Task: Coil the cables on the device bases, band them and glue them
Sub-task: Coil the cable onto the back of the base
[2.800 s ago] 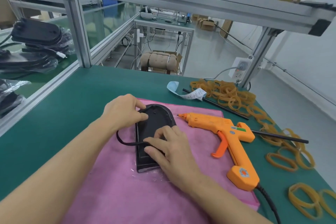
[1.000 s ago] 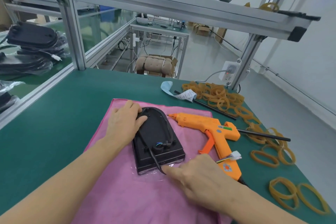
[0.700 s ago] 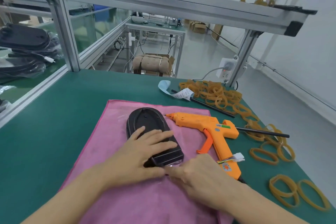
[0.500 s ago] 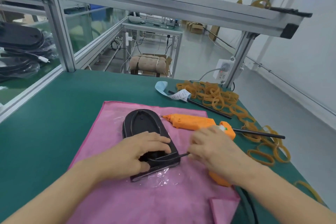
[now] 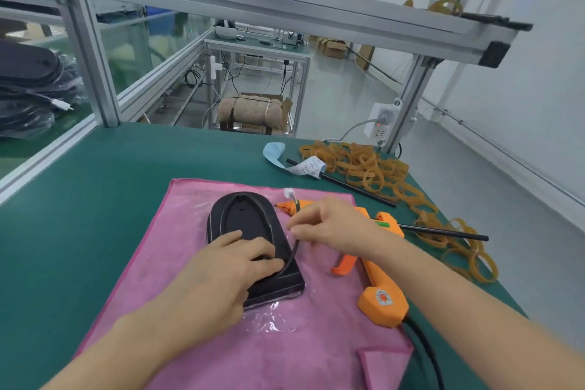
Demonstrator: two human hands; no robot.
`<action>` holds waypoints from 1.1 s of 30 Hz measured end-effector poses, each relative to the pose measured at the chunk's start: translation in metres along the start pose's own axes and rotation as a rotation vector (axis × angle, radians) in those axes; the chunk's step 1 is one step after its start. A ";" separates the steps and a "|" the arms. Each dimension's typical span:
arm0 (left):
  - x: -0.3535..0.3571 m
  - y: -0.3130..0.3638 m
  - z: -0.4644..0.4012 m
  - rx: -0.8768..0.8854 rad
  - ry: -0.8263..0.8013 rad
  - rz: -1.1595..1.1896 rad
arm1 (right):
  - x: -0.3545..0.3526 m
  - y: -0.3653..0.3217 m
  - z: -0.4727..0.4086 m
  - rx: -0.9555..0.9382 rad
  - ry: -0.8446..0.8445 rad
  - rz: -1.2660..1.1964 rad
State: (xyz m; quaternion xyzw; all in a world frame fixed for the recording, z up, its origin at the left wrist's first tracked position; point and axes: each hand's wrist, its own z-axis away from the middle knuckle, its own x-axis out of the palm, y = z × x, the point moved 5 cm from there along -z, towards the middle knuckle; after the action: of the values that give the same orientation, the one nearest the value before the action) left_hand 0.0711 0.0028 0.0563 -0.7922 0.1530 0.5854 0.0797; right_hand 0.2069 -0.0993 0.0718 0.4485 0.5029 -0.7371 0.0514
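Bright, even light; wide-angle edge distortion.

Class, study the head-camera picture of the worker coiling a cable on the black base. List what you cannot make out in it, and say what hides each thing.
- Near half of the base: under the left hand.
- Cable above the base: runs behind the right hand; only the white plug shows beyond it.
- Glue gun body: partly behind the right hand.
- Glue gun cord: cut off by the bottom edge.
- Paper slip print: too small to read.

We see right hand [image 5: 332,225] lifted from bench toward 1 o'clock, drawing cable [image 5: 292,252] up off device base [image 5: 253,225]; white plug [image 5: 288,192] now above glue gun nozzle.
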 end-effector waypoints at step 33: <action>0.037 -0.077 -0.041 -0.065 -0.201 0.219 | -0.043 0.021 -0.084 0.022 0.424 0.453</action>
State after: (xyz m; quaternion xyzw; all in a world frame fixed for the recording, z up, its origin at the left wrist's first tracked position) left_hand 0.1439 0.0574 0.0291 -0.7104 0.2108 0.6715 0.0045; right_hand 0.2944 -0.0597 0.0799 0.6935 0.3816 -0.6023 0.1032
